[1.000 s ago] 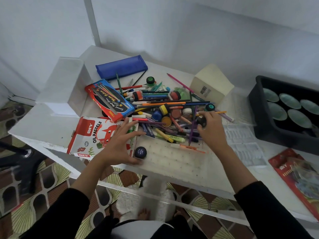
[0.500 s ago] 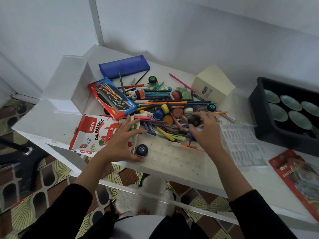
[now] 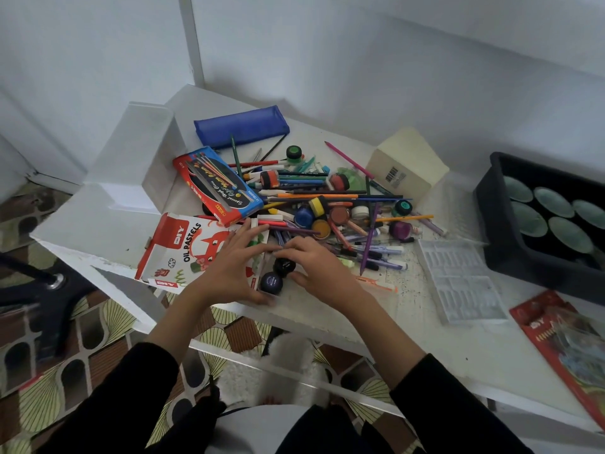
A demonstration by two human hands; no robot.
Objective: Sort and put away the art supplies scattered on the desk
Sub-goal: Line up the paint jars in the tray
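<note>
At the desk's (image 3: 425,342) front edge, the right hand (image 3: 316,268) pinched a paint pot (image 3: 284,265) beside a second pot (image 3: 271,282); the left hand (image 3: 229,268) lay spread. Release seemed next.

White desk (image 3: 98,224) against pale plain walls (image 3: 360,60); patterned brown-and-cream floor (image 3: 98,342) below, possibly a dark chair base (image 3: 49,290) at left.

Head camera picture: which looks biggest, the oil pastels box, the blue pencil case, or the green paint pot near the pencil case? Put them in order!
1. Oil pastels box, though it lies nearer the camera.
2. Blue pencil case.
3. Green paint pot, clearly smallest.
</note>
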